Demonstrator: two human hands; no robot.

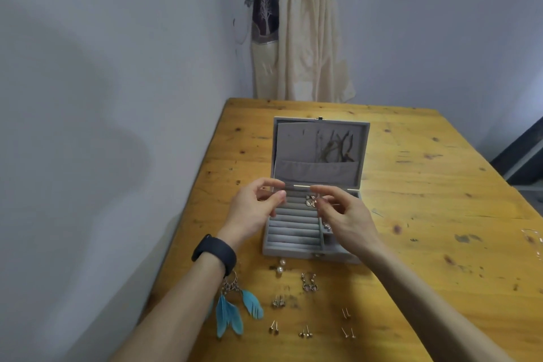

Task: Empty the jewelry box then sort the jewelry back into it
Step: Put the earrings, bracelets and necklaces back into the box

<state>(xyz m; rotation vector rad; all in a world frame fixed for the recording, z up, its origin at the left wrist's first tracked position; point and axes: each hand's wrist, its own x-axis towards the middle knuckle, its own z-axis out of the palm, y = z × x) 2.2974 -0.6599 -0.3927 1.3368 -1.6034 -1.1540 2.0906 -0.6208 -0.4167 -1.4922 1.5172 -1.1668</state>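
Jewelry box (293, 150) of grey velvet open on knotty wooden tabletop (426, 185), lid upright, ridged ring rolls (293, 229) partly hidden behind left hand (255, 209) and right hand (346, 217). Fingertips (279, 194) narrowed toward small silvery earring (311, 201) over rolls; grip impossible to tell. Blurred chains (335, 150) in lid pocket. Blue feather earrings (232, 311), round pearls (280, 267), thin studs (305, 332) in front.

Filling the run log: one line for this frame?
box: open | left hand: above rolls, hold unclear | right hand: pinches earring | table: feather earrings, pearls, studs
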